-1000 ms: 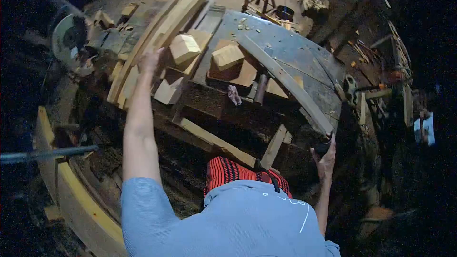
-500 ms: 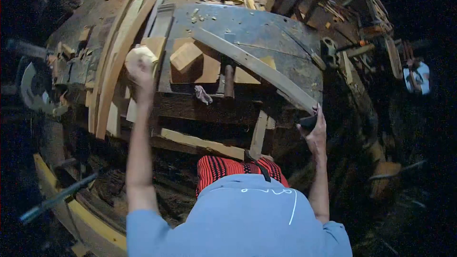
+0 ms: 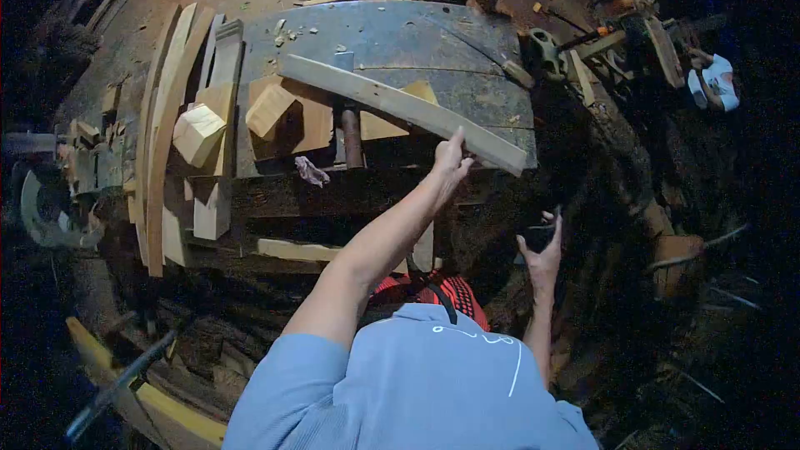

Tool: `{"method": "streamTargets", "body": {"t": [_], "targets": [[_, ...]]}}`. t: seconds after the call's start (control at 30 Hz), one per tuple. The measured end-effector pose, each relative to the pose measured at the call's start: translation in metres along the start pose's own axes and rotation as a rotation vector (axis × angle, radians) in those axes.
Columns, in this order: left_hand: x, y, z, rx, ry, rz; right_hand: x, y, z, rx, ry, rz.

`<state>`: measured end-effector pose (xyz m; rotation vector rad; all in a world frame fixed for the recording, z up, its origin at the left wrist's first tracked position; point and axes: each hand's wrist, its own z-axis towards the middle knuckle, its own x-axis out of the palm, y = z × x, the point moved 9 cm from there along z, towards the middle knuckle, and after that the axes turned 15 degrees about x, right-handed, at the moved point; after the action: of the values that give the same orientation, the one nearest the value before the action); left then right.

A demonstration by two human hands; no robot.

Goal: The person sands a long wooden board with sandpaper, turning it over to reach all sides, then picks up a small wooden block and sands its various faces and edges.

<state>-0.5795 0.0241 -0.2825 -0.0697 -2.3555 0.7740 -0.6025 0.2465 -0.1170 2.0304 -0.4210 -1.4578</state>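
My left hand (image 3: 452,155) grips a long pale wooden bar (image 3: 392,102) near its right end. The bar lies slantwise above the workbench (image 3: 417,33). Off the bench's front right corner, my right hand (image 3: 543,250) is curled round a small black object (image 3: 539,237), which I cannot make out further. A hammer (image 3: 351,133) lies under the bar, its handle toward me. To its left are a wooden block (image 3: 269,112) on a flat board and a crumpled cloth (image 3: 312,172). Another pale block (image 3: 199,134) sits farther left.
Long wooden strips (image 3: 171,117) lie along the bench's left side. A tool with a wooden handle (image 3: 517,73) rests at the back right. Far right, another person (image 3: 714,83) is at a distance. A curved metal piece (image 3: 546,52) lies beyond the bench.
My left hand has moved from the pale block at the left to the long bar and grips it. My right hand has come off the bar's end, still with the black object. The view has shifted.
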Motion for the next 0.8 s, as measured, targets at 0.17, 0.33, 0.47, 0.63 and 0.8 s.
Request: {"method": "streamTargets", "body": {"t": [0.17, 0.33, 0.47, 0.63, 0.8], "targets": [[0.000, -0.056, -0.057, 0.174, 0.165, 0.357, -0.021, -0.028, 0.003, 0.097, -0.086, 0.323], [-0.061, -0.074, -0.141, 0.323, -0.109, 0.057, -0.011, -0.012, 0.024, 0.195, 0.043, 0.509], [-0.113, -0.103, -0.187, 0.541, -0.322, 0.179, 0.021, 0.034, 0.028, 0.164, 0.227, 0.569], [-0.116, -0.138, -0.209, 0.567, -0.157, 0.475, 0.059, 0.119, 0.002, 0.149, 0.424, 0.653], [-0.115, -0.188, -0.194, 0.666, -0.039, 0.669, 0.132, 0.153, -0.046, 0.320, 0.700, 0.723]]}}
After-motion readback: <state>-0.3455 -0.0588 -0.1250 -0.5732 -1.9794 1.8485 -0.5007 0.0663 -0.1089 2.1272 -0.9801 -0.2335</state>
